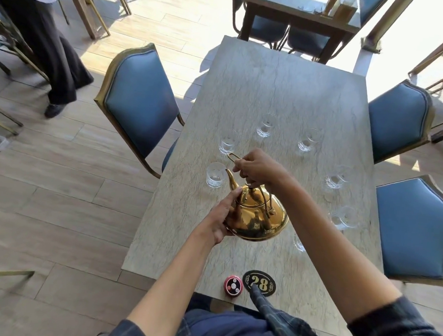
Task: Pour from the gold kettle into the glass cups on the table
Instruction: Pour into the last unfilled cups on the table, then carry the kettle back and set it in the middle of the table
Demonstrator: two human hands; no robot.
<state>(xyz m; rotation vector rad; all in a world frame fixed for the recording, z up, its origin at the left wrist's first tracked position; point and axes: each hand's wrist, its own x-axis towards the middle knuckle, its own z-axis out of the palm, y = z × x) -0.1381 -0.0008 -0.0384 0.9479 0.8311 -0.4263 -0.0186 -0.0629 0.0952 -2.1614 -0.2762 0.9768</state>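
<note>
A shiny gold kettle (257,217) hangs above the grey table (283,89), its spout pointing up and left toward the nearest glass cup (215,175). My right hand (259,167) grips the kettle's wire handle from above. My left hand (224,214) presses against the kettle's left side. Several glass cups stand in a ring on the table: one at the left (228,142), two farther back (265,125) (308,139), two on the right (337,177) (344,217). Another cup (298,242) is mostly hidden behind my right forearm.
Blue padded chairs with gold frames stand at the left (139,102) and right (400,120) (414,229) of the table. A round call button (233,286) and a black number plate "28" (259,284) lie near the front edge. A person's legs (52,46) are at far left.
</note>
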